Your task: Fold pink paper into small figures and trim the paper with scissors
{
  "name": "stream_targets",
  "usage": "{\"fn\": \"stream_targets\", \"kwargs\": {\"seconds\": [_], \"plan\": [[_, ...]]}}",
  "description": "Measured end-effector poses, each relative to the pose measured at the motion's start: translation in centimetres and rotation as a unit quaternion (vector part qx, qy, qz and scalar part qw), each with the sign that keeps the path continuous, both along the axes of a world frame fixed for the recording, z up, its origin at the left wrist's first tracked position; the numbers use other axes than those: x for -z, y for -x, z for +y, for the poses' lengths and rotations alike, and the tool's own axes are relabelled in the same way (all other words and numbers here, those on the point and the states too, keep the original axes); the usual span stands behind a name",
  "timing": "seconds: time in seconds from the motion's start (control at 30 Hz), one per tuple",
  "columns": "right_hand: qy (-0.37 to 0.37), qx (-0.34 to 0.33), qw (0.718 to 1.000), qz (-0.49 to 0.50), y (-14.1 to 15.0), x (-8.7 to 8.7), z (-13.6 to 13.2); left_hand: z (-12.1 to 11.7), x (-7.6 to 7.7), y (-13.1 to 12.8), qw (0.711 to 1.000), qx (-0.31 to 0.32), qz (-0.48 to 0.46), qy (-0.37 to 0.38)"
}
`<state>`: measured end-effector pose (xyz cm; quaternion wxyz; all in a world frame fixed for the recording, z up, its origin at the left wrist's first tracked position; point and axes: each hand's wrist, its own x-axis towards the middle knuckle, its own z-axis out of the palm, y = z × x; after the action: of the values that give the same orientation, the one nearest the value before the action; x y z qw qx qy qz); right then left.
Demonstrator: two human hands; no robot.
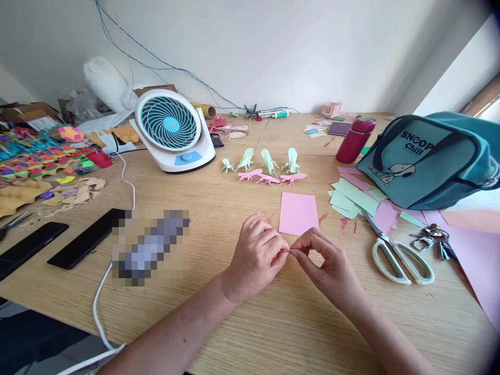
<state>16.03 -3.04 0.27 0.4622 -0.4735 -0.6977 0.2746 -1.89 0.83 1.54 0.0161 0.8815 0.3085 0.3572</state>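
Note:
My left hand (260,252) and my right hand (326,265) meet low over the table, fingertips almost touching. Both are closed in a pinch. Between them only a tiny bit shows, too small to name. Just beyond the fingers lies a square of pink paper (298,213), flat on the wood. Further back stand several folded light green paper figures (269,162) with thin legs. In front of these are folded pink paper figures (269,178), lower and longer.
White-handled scissors (402,263) and keys (435,240) lie to the right, near green paper pieces (349,195). Behind them are a teal bag (433,156) and a red flask (355,140). A white fan (172,130) stands back left; black phones (88,239) and a white cable (99,299) lie left.

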Motion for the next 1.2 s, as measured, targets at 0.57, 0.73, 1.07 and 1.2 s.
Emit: {"fn": "stream_targets", "kwargs": {"seconds": [0.57, 0.73, 1.07, 1.2], "plan": [[0.019, -0.006, 1.0, 0.001, 0.8, -0.5, -0.5, -0.1, 0.4, -0.8, 0.882, 0.073, -0.276, 0.374], [0.028, -0.003, 1.0, 0.005, 1.2, -0.1, -0.6, -0.5, 1.1, -1.2, 0.777, 0.094, -0.349, 0.516], [0.046, 0.013, 0.999, 0.015, 1.5, 0.2, -0.6, -0.5, 1.2, -1.2, 0.851, 0.079, -0.295, 0.428], [0.043, 0.003, 0.999, 0.018, 1.5, 0.3, -0.7, -0.5, 0.6, -1.1, 0.877, 0.093, -0.281, 0.377]]}}
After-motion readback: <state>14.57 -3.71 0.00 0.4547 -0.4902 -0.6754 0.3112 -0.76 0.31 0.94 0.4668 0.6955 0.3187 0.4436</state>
